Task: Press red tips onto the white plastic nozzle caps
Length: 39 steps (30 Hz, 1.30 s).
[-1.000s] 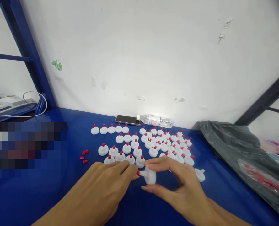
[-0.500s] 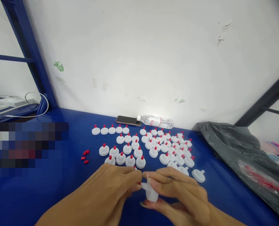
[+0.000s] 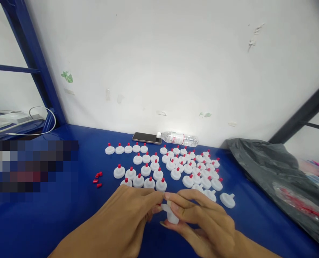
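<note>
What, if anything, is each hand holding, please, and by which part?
The right hand pinches a white piece by its round body. The left hand pinches a mostly hidden red cap at the piece's nozzle; its exact hold is hidden.

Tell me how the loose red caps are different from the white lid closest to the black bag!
The red caps are small; the white lid is bigger. The red caps are narrow; the white lid is wide and round, with a bare spout. Both lie on the blue table.
</note>
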### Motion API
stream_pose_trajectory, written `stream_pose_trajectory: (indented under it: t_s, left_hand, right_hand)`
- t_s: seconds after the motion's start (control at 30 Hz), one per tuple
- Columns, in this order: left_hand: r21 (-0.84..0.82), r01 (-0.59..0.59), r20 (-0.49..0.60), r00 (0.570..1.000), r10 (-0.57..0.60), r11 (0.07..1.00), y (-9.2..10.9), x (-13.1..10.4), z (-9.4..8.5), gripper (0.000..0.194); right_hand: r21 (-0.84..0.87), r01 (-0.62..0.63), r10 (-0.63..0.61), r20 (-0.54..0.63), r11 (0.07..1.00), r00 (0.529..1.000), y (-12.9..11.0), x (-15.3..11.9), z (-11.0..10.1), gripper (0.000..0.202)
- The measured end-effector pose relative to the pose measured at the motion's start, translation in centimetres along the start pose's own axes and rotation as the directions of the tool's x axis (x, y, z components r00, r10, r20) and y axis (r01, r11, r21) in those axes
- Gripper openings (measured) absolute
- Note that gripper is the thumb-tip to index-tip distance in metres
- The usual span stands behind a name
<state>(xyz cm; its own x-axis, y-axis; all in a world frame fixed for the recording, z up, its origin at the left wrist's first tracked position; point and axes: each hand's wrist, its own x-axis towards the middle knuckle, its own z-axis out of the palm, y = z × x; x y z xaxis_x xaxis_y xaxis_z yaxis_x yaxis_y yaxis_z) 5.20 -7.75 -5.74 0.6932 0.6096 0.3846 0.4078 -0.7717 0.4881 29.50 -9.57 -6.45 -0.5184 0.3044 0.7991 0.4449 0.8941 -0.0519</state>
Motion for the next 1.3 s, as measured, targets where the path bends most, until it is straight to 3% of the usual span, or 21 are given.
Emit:
stream_pose_trajectory:
  t_s: [0.23, 0.37, 0.5, 0.6, 0.7, 0.8, 0.87, 0.93, 1.0, 1.3]
  left_hand:
    - [0.002, 0.001, -0.040, 0.999, 0.000, 1.000, 0.7, 0.7, -0.2, 0.034]
    - [-0.013, -0.005, -0.065, 0.998, 0.004, 1.000, 0.8, 1.0, -0.1, 0.030]
    - [0.045, 0.049, -0.021, 0.999, -0.048, 0.998, 0.3, 0.9, -0.4, 0.028]
    - [0.129, 0.091, -0.065, 0.994, -0.083, 0.988, -0.7, 0.5, -2.0, 0.027]
    - [0.229, 0.190, -0.166, 0.974, -0.154, 0.955, -2.4, 0.1, -4.8, 0.027]
    - [0.453, 0.405, -0.317, 0.906, -0.282, 0.794, -4.4, -0.4, -7.8, 0.041]
    - [0.541, 0.514, -0.349, 0.858, -0.378, 0.666, -5.6, -0.7, -9.1, 0.048]
    - [0.598, 0.549, -0.316, 0.831, -0.458, 0.584, -6.6, -0.9, -9.7, 0.051]
    - [0.626, 0.543, -0.266, 0.823, -0.501, 0.560, -7.5, -1.0, -9.6, 0.050]
    - [0.559, 0.521, -0.141, 0.826, -0.545, 0.645, -10.1, -1.1, -8.4, 0.045]
  right_hand:
    - [-0.045, 0.025, -0.024, 0.013, 0.999, 1.000, 0.0, -0.2, -0.1, 0.050]
    - [-0.041, 0.024, -0.025, -0.026, 0.999, 0.999, 0.1, -0.1, 0.0, 0.042]
    - [-0.042, -0.031, 0.030, -0.013, 0.999, 0.999, 0.5, 0.3, 0.3, 0.025]
    - [-0.072, -0.056, 0.060, 0.047, 0.996, 0.997, 0.5, 0.3, 0.1, 0.021]
    - [-0.051, -0.025, 0.029, 0.074, 0.998, 0.997, 0.5, 0.0, -0.3, 0.020]
    - [-0.024, -0.024, 0.026, 0.095, 0.999, 0.995, 0.5, -0.3, -0.5, 0.027]
    - [-0.017, -0.022, 0.024, 0.117, 1.000, 0.993, 0.6, -0.4, -0.5, 0.031]
    - [-0.008, -0.023, 0.024, 0.133, 1.000, 0.991, 0.7, -0.4, -0.3, 0.032]
    - [-0.008, -0.029, 0.030, 0.144, 1.000, 0.989, 0.8, -0.3, -0.2, 0.032]
    - [-0.023, -0.038, 0.042, 0.171, 0.999, 0.984, 0.9, 0.0, -0.2, 0.028]
